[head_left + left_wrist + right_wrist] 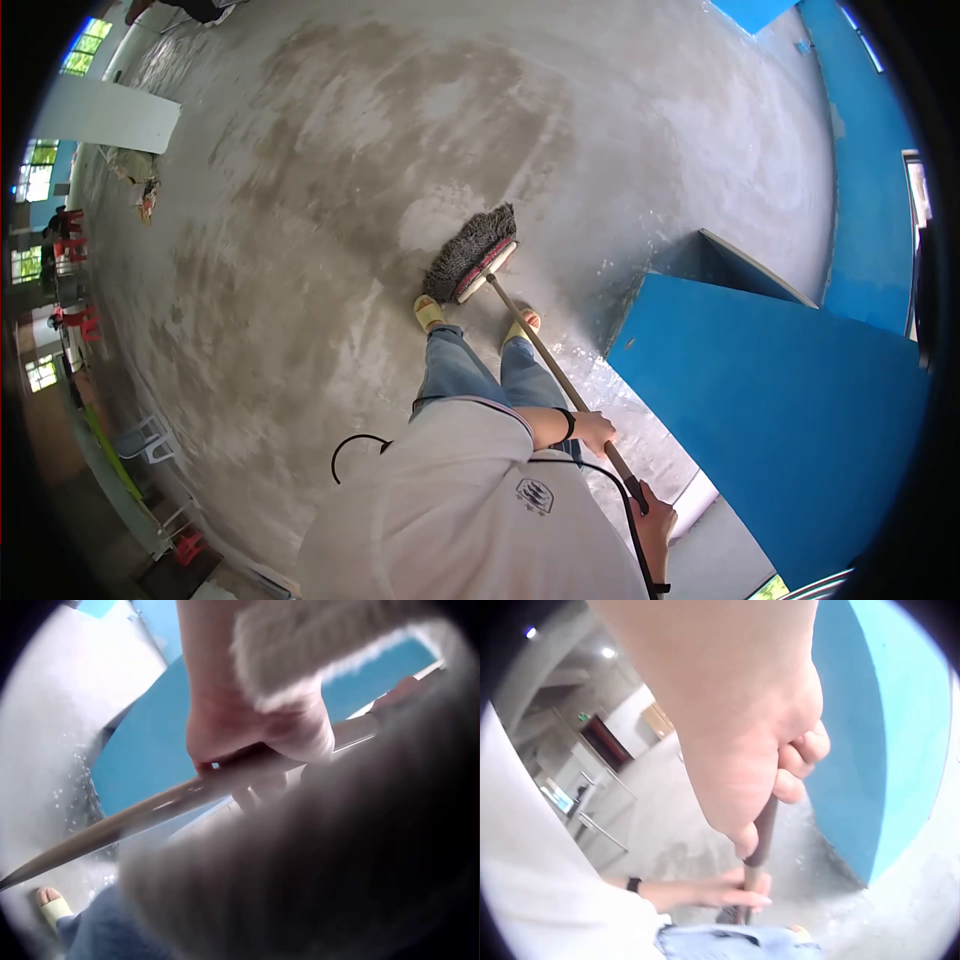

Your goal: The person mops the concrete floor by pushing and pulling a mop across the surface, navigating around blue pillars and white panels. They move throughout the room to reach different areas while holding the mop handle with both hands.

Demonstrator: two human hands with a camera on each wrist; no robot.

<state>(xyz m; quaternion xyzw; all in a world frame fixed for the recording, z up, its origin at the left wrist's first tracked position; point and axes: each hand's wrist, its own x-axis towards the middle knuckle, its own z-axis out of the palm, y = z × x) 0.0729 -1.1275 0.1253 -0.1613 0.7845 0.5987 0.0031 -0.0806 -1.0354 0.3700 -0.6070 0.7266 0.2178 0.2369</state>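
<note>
A mop with shaggy grey strands [468, 250] and a red-and-white head rests on the concrete floor ahead of the feet. Its long brown handle [548, 358] slants back towards the person's right side. Partway up that handle, the left hand [597, 432] grips it, with a black band on the wrist. Higher, the right hand [655, 515] holds the dark end section. In the left wrist view, the left hand [259, 735] lies over the pole with fingers showing beneath. The right wrist view has the right hand [761, 765] wrapped around the dark grip [762, 832].
A large blue panel [770, 400] stands close on the right, with a board [760, 268] leaning behind it. Damp brownish patches mark the floor [330, 180]. A white board [110, 112], a white chair [150, 440] and red stools [75, 322] are at the left.
</note>
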